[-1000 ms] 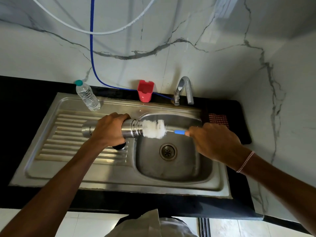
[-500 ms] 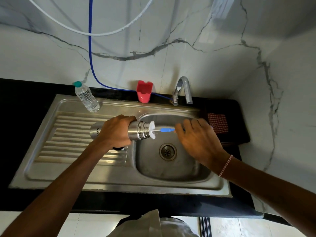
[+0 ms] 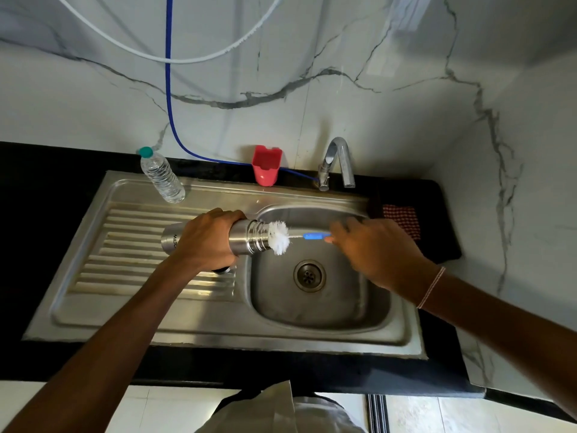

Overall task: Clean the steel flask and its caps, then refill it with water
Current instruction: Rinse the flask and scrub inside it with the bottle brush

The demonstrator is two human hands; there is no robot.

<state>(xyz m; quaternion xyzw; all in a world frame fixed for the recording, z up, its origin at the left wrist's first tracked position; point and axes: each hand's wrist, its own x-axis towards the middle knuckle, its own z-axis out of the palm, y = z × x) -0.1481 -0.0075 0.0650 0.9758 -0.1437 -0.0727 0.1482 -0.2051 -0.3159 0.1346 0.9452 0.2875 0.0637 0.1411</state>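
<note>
With the left hand [image 3: 206, 242], grips the steel flask [image 3: 249, 240] round its middle, fingers and thumb curled over the barrel. Holds it lying sideways in the air, base out over the draining board [image 3: 125, 245], threaded mouth pointing right over the edge of the sink basin [image 3: 312, 310]. With the right hand [image 3: 374, 254], palm down above the basin, pinches the far end of the bottle brush [image 3: 278, 237] by its blue handle [image 3: 315, 235], fingers only lightly bent and hiding the handle's tip. Has the white bristle head right at the flask's mouth, a good tuft of it showing outside the rim; cannot tell how much sits inside. Wears a thin thread band [image 3: 432, 287] on the right wrist. Below the left hand, on the draining board, shows the edge of a small dark round thing [image 3: 221, 270], too hidden to name. In the basin floor, straight under the brush handle, sits the round drain [image 3: 309, 275]. At the back left corner of the steel unit stands a clear plastic bottle [image 3: 162, 179] with a teal cap, upright. Against the marble wall behind, a red plastic holder [image 3: 265, 165], and just right of it the curved tap [image 3: 338, 160]. On the black tabletop [image 3: 46, 189] right of the basin lies a red checked cloth [image 3: 402, 218]. Down the wall runs a blue hose [image 3: 169, 89] toward the tap, crossed higher up by a looping white hose [image 3: 175, 59].
</note>
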